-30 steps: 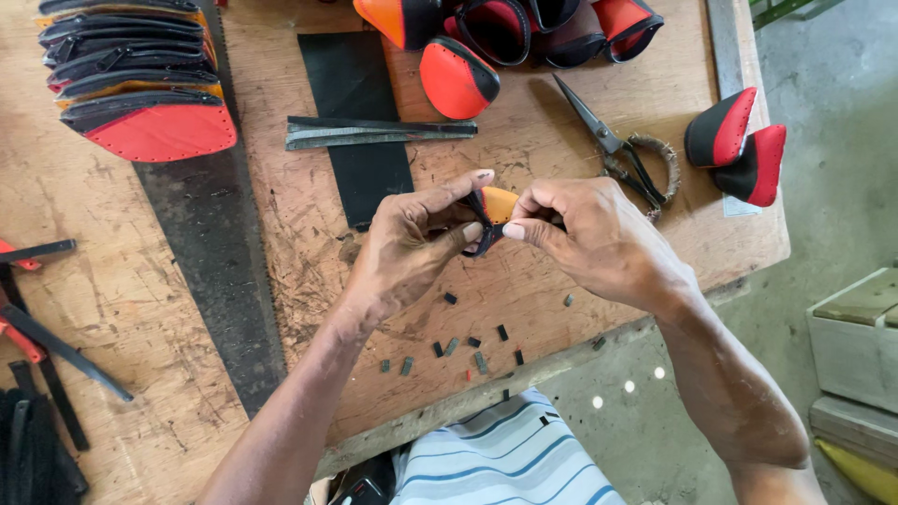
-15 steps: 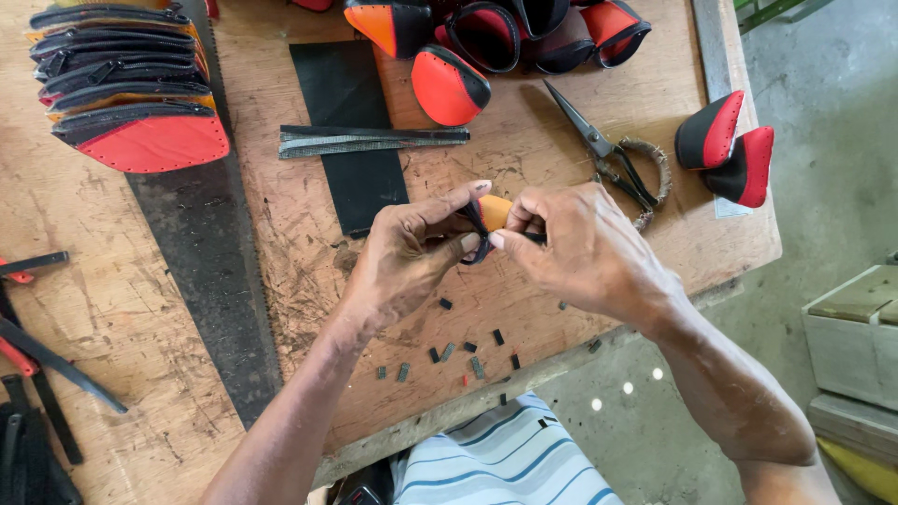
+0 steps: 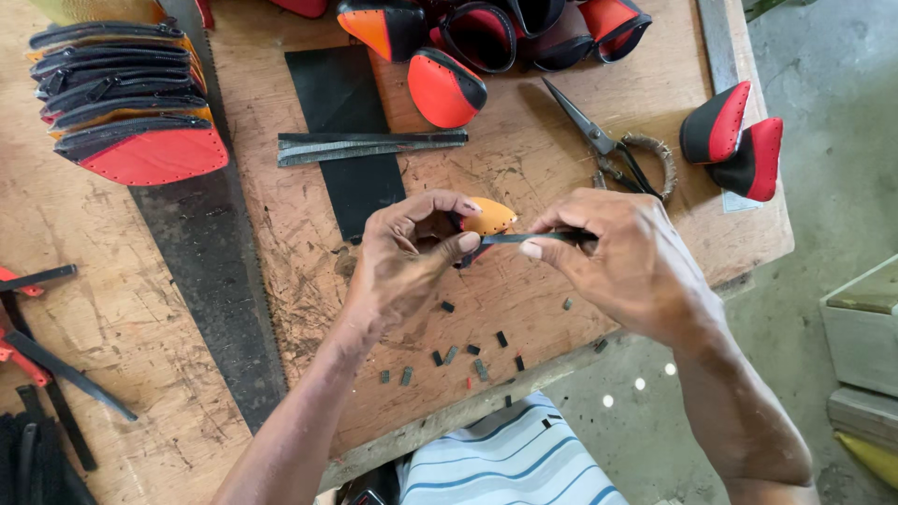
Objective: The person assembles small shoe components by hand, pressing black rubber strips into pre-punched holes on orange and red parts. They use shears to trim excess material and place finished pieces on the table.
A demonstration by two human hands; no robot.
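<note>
Above the near edge of a worn wooden workbench (image 3: 281, 234), two bare hands meet over a small workpiece. The left hand (image 3: 407, 262) curls around a small orange-and-black piece (image 3: 486, 217), with its thumb and forefinger pinched on it, so only the rounded orange top shows above the fingers. The right hand (image 3: 622, 257) is closed in a pinch on a thin dark strip (image 3: 524, 238) that runs level from its fingertips across to the orange-and-black piece, where the left thumb presses on its other end. Both hands hover just over the bench surface, not resting on it.

Directly below the hands, toward the near edge, small dark offcuts (image 3: 468, 355) lie scattered on the wood. Just to the far right of the right hand lie scissors (image 3: 608, 145) with cord-wrapped handles, blades pointing far and left. Further right, at the bench's edge, two red-and-black pouches (image 3: 734, 140) stand side by side. Along the far edge, a cluster of red, orange and black pouches (image 3: 468, 47) sits together, one red oval nearest the hands. A black rectangular sheet (image 3: 341, 122) lies on the wood left of that, crossed by a bundle of dark zipper strips (image 3: 369, 147). At far left, a stack of flat zippered pieces (image 3: 126, 98) leans in a row, a red one in front. A long dark strip (image 3: 210, 281) runs from it toward the near side. Red-handled tools (image 3: 28, 337) lie at the left margin. A striped shirt (image 3: 505, 463) shows at the bottom.
</note>
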